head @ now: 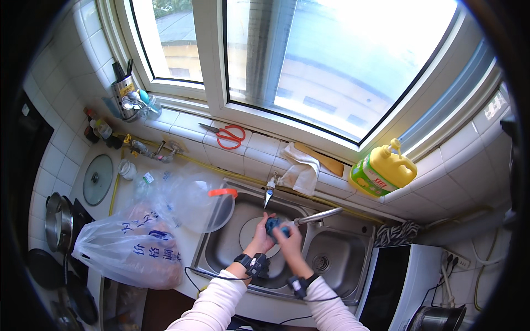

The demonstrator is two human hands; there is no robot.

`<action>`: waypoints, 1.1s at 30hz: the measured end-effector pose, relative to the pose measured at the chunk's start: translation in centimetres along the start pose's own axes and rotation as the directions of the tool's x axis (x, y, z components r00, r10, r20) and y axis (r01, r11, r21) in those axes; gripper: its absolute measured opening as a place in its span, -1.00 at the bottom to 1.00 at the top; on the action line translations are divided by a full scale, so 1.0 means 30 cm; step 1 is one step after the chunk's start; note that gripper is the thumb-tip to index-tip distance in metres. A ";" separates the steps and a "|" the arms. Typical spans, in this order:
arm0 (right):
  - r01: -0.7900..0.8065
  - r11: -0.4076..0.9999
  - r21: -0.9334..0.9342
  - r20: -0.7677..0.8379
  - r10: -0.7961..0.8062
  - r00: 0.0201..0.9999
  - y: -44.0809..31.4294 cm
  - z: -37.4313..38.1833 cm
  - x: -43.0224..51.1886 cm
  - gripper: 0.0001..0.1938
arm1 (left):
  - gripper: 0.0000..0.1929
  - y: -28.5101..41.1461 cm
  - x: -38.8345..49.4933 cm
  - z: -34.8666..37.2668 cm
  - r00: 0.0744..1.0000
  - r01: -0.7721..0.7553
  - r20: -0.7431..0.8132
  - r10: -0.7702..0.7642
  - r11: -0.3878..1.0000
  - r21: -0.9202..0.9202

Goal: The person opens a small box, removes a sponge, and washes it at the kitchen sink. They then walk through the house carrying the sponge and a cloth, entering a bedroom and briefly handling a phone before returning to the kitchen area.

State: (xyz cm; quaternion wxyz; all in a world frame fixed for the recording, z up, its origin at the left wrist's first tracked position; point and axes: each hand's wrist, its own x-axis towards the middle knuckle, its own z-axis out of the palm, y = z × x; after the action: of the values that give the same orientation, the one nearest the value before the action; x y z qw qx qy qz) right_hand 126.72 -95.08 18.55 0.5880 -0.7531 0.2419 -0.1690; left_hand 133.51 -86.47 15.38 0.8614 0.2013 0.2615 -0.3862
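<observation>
Over the left basin of the steel double sink (217, 252), my left hand (260, 236) holds a dark blue scrubber or bunched cloth (273, 227), its exact kind blurred. My right hand (291, 244) grips the same blue bundle from the right, fingers blurred. A white round plate (246, 236) lies in the basin below, partly hidden by my hands. The tap's spout (321, 215) ends close to my right fingers. Behind the sink a small wall tap (269, 193) with a blue-marked lever stands just beyond my fingertips.
Left of the sink sit a translucent plastic basin (190, 207) with a red handle and a filled plastic bag (120, 244). Scissors (225, 135), a white cloth (301, 169), a wooden spatula (323, 160) and a yellow detergent jug (379, 169) line the sill. A white appliance (420, 281) stands right.
</observation>
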 end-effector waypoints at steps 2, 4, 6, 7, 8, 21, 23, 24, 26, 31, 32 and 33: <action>0.574 0.780 -0.251 0.154 -0.553 0.819 -0.046 0.029 -0.009 -0.74 | -0.51 -0.018 0.013 -0.019 1.000 0.018 -0.021 -0.016 0.993 0.115; 0.270 0.943 -0.196 0.020 -0.272 0.962 -0.078 0.044 0.034 -0.73 | -0.56 -0.047 0.028 -0.030 0.996 0.088 -0.042 -0.084 0.989 0.119; -0.053 0.994 0.093 -0.122 0.064 0.990 -0.094 0.043 0.092 -0.72 | -0.58 -0.078 0.052 -0.027 0.999 0.051 0.004 -0.051 0.997 0.059; -0.041 0.989 0.145 -0.201 0.070 0.977 -0.097 0.053 0.098 -0.73 | -0.59 -0.075 0.058 -0.031 0.999 -0.009 -0.031 0.010 0.999 0.049; -0.019 0.999 -0.026 -0.178 0.014 0.984 -0.095 0.056 0.101 -0.73 | -0.60 -0.073 0.059 -0.034 0.998 0.026 0.057 -0.028 0.999 0.032; -0.444 0.753 0.485 0.217 0.389 0.896 0.053 0.037 0.090 -0.40 | -0.68 0.007 -0.010 0.016 0.983 0.027 0.183 -0.031 0.999 0.025; -0.379 0.781 0.496 0.261 0.282 0.923 0.035 0.026 0.079 -0.39 | -0.72 0.028 -0.033 0.028 0.979 -0.008 0.205 -0.020 0.991 0.135; -0.391 0.777 0.493 0.316 0.259 0.913 0.020 0.014 0.079 -0.38 | -0.70 0.038 -0.054 0.033 0.973 0.097 0.188 -0.134 0.976 0.195; -0.307 0.893 0.329 0.400 0.163 0.902 -0.016 -0.016 0.102 -0.50 | -0.65 0.052 -0.104 0.048 0.904 0.304 0.215 -0.369 0.910 0.283; -0.474 0.781 0.408 0.586 0.174 0.791 -0.064 -0.045 0.154 -0.91 | -0.53 0.074 -0.175 0.110 0.893 0.197 0.195 -0.406 0.741 0.642; -0.488 0.752 0.442 0.630 0.128 0.766 -0.065 -0.048 0.158 -0.83 | -0.54 0.083 -0.176 0.119 0.901 0.182 0.161 -0.403 0.687 0.703; -0.471 0.749 0.467 0.597 0.126 0.792 -0.064 -0.045 0.156 -0.66 | -0.54 0.092 -0.173 0.126 0.902 0.170 0.131 -0.412 0.616 0.769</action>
State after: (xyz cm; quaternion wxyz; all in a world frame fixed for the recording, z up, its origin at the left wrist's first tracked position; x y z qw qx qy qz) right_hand 130.17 -98.43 20.62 0.8558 -0.4952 0.1271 0.0792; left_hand 133.81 -83.93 21.86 0.6574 0.4278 -0.0204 -0.6200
